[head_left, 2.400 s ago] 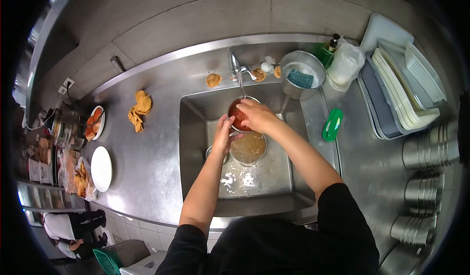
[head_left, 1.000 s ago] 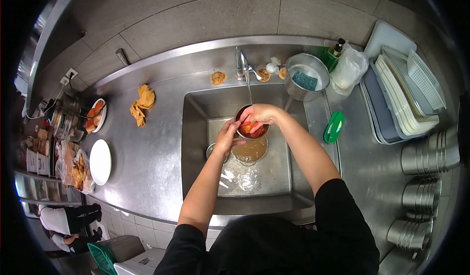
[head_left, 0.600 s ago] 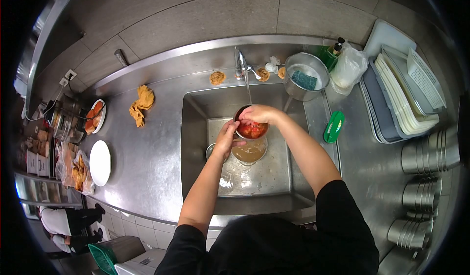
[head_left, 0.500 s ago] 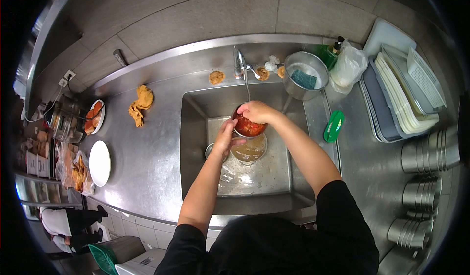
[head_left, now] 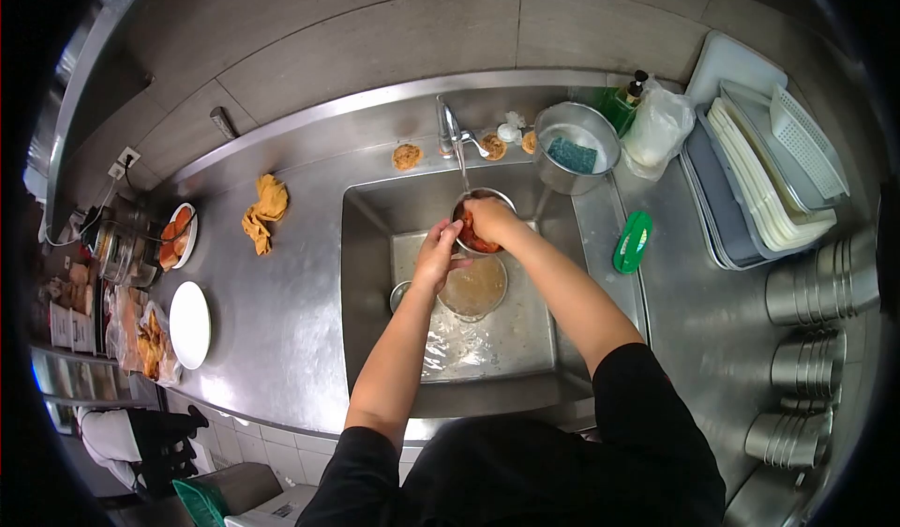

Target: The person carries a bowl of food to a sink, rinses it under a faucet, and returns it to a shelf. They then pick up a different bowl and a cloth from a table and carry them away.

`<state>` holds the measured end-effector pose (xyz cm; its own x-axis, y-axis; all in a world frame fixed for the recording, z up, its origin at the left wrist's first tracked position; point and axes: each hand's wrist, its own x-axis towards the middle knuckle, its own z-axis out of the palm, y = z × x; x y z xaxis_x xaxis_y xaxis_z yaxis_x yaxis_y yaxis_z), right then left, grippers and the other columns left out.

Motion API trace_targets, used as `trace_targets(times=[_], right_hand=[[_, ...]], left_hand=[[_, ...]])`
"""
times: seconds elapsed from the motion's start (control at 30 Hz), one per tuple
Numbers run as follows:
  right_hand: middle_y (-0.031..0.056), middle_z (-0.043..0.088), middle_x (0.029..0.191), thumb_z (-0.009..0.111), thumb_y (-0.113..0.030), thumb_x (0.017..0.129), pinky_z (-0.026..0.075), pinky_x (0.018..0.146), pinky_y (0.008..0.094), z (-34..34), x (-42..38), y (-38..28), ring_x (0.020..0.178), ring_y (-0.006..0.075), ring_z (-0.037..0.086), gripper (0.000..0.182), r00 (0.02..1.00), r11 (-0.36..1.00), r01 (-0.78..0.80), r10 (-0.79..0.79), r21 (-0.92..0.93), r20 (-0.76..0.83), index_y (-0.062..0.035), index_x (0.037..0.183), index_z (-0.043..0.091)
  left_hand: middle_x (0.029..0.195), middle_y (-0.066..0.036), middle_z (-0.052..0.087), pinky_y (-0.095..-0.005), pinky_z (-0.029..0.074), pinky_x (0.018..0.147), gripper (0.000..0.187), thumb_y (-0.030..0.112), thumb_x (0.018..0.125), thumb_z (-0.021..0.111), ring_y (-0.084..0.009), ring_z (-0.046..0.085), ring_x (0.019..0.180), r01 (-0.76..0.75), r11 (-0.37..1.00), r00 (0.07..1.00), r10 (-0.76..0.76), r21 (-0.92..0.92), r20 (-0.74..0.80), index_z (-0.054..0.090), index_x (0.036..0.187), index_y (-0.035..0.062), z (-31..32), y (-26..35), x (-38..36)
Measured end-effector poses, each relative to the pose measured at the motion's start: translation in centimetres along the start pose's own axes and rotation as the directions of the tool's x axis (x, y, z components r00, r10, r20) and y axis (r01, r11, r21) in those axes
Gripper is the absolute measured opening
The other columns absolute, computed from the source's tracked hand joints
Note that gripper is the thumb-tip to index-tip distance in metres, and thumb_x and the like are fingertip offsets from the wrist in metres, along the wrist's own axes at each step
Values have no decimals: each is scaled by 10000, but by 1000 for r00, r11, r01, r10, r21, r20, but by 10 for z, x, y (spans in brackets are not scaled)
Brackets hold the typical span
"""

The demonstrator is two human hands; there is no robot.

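Under the running faucet, a small metal bowl holding red food is tilted above the sink. My left hand grips the bowl's left side, thumb at the rim. My right hand reaches into the bowl, its fingers hidden among the red food. Just below the bowl, a round container of cloudy water stands in the sink. Another small round metal item lies left of it, partly behind my left wrist.
A metal pot with a blue-green pad, green bottle, plastic bag and green brush are on the right, near trays. Left are a yellow cloth and white plate. A person stands lower left.
My right hand has moved deeper into the bowl, covering more of the red food. The bowl's far rim now shows. The whole view has shifted slightly.
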<state>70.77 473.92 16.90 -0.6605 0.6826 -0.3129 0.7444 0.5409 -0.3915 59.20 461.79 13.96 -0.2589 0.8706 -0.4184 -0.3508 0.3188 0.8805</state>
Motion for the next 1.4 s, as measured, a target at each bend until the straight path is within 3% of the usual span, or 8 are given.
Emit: trace_targets(times=[0.13, 0.33, 0.73, 0.8, 0.93, 1.07, 1.33, 1.4], right_hand=[[166, 685, 1135, 647, -84, 795, 512, 907, 459, 2, 12, 12, 1037, 356, 659, 402, 927, 942, 221, -123, 251, -354, -141, 1193, 649], [147, 726, 1015, 668, -117, 762, 535, 843, 431, -39, -5, -11, 954, 337, 685, 262, 940, 980, 198, -192, 8, 283, -129, 1013, 741], [148, 698, 1100, 627, -276, 877, 514, 936, 413, -6, -1, -6, 1028, 334, 666, 240, 986, 935, 12, 48, 353, -161, -132, 1049, 711], [158, 668, 1110, 668, -220, 849, 502, 950, 401, -8, -18, -17, 1092, 324, 638, 311, 948, 983, 131, -161, -126, -273, -120, 1144, 682], [191, 667, 1157, 655, -196, 846, 509, 934, 427, -29, -19, -29, 1074, 363, 641, 380, 988, 994, 84, -75, -67, 135, -93, 1210, 639], [166, 699, 1063, 625, -220, 864, 520, 885, 434, -37, -14, -11, 1009, 347, 666, 285, 953, 949, 258, -220, 180, -206, -127, 1130, 671], [159, 717, 991, 599, -225, 898, 559, 758, 409, -44, 69, 59, 887, 325, 698, 236, 721, 875, 101, 264, 474, -641, -77, 1068, 670], [144, 694, 1025, 600, -272, 924, 573, 699, 370, -41, 85, 63, 838, 272, 689, 308, 849, 606, -170, 491, 777, -197, -40, 1123, 639]], left_hand=[[1276, -134, 547, -391, 593, 743, 743, 464, 918, 631, -259, 606, 1085, -19, 998, 1000, 20, -62, 8, 349, 1449, 29, 7, 21, 2], [1236, -118, 578, -374, 595, 745, 720, 455, 926, 622, -220, 625, 1046, -5, 1000, 999, 6, -25, 49, 363, 1446, 30, 2, 24, 8], [1263, -144, 563, -392, 606, 757, 749, 484, 934, 590, -256, 653, 1003, 9, 998, 1000, -9, -66, -12, 308, 1471, 45, -11, 3, 8], [1247, -139, 574, -393, 606, 757, 721, 482, 934, 593, -254, 653, 1003, -1, 997, 1000, 1, -76, 0, 339, 1449, 48, -10, 3, 6], [1252, -117, 516, -379, 608, 735, 762, 462, 912, 649, -230, 569, 984, -1, 996, 1000, 1, -85, -6, 346, 1461, 28, -6, 10, -3], [1231, -115, 508, -380, 611, 729, 766, 459, 908, 655, -230, 568, 976, 25, 986, 1000, -26, -163, 0, 345, 1460, 27, -11, 7, 2], [1379, -190, 462, -386, 619, 732, 853, 447, 911, 650, -314, 593, 1083, -8, 984, 1000, 6, -176, -10, 241, 1510, -2, -15, 15, 5], [1382, -193, 458, -384, 619, 733, 861, 443, 914, 648, -315, 593, 1091, -8, 985, 1000, 5, -170, -20, 225, 1517, -3, -16, 16, 3]])
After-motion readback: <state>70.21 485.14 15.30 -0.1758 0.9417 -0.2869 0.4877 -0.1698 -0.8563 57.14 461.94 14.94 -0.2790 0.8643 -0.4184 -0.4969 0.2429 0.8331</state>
